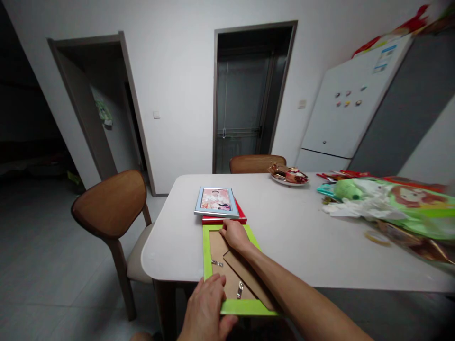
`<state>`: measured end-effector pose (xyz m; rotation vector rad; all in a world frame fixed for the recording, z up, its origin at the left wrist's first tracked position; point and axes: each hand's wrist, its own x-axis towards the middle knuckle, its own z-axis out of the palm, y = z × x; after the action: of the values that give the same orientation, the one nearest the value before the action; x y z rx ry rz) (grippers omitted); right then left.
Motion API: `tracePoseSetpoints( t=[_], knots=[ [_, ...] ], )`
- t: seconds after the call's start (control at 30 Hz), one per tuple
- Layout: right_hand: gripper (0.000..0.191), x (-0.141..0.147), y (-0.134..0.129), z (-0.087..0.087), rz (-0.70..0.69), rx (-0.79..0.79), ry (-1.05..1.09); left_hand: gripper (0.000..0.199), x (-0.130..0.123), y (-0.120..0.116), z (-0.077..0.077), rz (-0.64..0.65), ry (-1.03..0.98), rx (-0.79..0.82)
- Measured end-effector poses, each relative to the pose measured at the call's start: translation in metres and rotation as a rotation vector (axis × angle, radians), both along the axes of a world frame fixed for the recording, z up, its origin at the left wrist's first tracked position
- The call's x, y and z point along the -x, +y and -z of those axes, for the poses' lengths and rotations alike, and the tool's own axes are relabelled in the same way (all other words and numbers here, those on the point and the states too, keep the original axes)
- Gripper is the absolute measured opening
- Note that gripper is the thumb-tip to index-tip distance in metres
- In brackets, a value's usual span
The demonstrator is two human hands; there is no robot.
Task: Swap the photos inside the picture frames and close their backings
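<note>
Green frame [245, 308] is partly hidden by right forearm [287, 279].

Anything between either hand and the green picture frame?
Nothing visible. The left hand is on the near left corner of the green picture frame, and the right hand is at the far end of its backing board. The blue picture frame lies beyond, out of the way.

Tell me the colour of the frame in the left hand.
The frame is lime green; the head view shows it best.
</note>
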<state>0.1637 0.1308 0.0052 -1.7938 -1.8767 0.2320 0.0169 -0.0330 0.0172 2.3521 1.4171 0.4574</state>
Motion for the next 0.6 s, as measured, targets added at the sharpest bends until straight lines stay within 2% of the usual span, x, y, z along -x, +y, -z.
tracePoseSetpoints(
  t=[0.1,0.23,0.3,0.4,0.47,0.6],
  knots=[
    [0.010,-0.004,0.001,-0.002,-0.005,-0.017,0.036,0.062,0.002,0.003,-0.001,0.001,0.037,0.017],
    [0.028,-0.020,-0.005,-0.011,-0.069,-0.033,0.120,0.055,0.000,0.009,0.000,0.035,0.055,0.024],
    [0.029,-0.034,-0.015,-0.014,-0.100,-0.039,0.156,0.048,-0.006,0.012,0.000,0.080,0.064,0.022],
    [0.022,-0.061,-0.038,-0.013,-0.104,-0.049,0.203,0.049,-0.016,0.013,0.001,0.146,0.054,0.030],
    [0.022,-0.079,-0.055,-0.011,-0.077,-0.048,0.327,0.049,-0.021,0.012,0.003,0.167,0.025,0.023],
    [0.031,-0.096,-0.092,-0.012,0.050,0.079,0.829,0.050,-0.022,0.009,0.001,0.183,-0.034,-0.018]
  ],
)
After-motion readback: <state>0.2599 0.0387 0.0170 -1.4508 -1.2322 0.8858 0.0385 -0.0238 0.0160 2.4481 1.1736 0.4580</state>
